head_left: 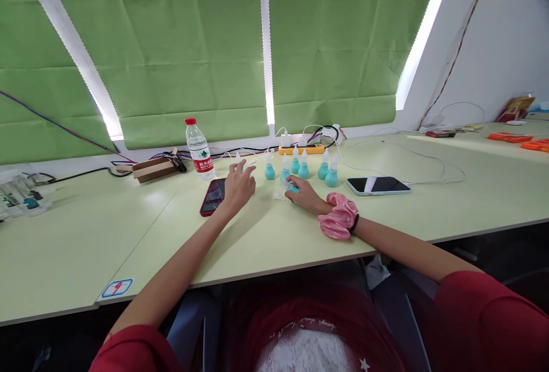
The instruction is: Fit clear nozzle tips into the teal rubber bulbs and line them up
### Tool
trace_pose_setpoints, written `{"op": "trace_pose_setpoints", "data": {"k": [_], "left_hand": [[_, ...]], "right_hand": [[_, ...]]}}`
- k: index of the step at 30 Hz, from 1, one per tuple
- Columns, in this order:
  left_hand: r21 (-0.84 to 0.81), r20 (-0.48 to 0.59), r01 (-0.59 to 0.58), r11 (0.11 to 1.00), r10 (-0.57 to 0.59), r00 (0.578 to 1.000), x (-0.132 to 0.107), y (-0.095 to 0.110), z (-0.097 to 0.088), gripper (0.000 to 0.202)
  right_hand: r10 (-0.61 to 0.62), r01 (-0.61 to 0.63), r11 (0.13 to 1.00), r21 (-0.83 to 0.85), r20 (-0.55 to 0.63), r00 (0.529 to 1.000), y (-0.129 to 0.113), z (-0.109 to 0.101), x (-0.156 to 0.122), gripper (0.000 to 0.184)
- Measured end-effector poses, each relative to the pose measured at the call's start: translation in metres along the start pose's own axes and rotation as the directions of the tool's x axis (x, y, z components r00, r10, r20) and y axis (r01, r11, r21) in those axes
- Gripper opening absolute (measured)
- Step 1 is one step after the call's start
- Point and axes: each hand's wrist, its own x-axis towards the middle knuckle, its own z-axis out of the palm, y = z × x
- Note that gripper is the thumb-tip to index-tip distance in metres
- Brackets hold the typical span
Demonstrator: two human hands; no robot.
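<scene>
My right hand [303, 195] is closed around a small teal squeeze bulb [293, 188] with a clear tip, held tilted low over the table. Beside it lies a small clear-white piece [278, 196]. Several similar teal bulbs with pointed clear nozzles, among them one bulb [269, 172] to the left and another [331, 178] to the right, stand upright beyond the hand. My left hand [240, 187] has bent fingers near a pale nozzle tip [238, 158], which pokes up behind them. A thin light object [253, 162] shows at its fingertips; the grip itself is partly hidden.
A red-cased phone [212, 196] lies by my left hand, a water bottle [199, 152] behind it. An open cardboard box [155, 168] sits further left. At the back is an orange power strip [301, 150] with cables; another phone [378, 185] lies right.
</scene>
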Motion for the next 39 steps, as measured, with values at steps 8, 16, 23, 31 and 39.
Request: {"op": "trace_pose_setpoints", "data": {"k": [8,16,23,31,39], "left_hand": [[-0.26,0.276,-0.224,0.939,0.294,0.915,-0.021,0.035,0.019,0.043],[-0.135,0.428,-0.144,0.98,0.189,0.884,-0.026,0.034,0.029,0.036],[-0.502,0.455,0.301,0.811,-0.049,0.889,-0.016,0.025,0.021,0.022],[-0.796,0.605,0.606,-0.002,-0.048,0.795,-0.012,0.024,0.014,0.031],[-0.736,0.662,0.61,-0.295,-0.125,0.739,-0.011,0.029,0.017,0.022]], "right_hand": [[0.054,-0.056,0.998,-0.018,-0.089,0.995,0.008,0.0,0.004,0.022],[0.03,-0.033,0.998,-0.048,-0.055,0.998,-0.004,-0.002,0.0,0.022],[-0.001,0.002,0.989,-0.148,0.004,1.0,-0.005,-0.001,-0.002,0.019],[-0.06,0.081,0.959,-0.273,0.084,0.995,-0.004,-0.002,-0.003,0.018],[-0.102,0.104,0.978,-0.179,0.019,0.995,-0.01,-0.001,-0.006,0.023]]}}
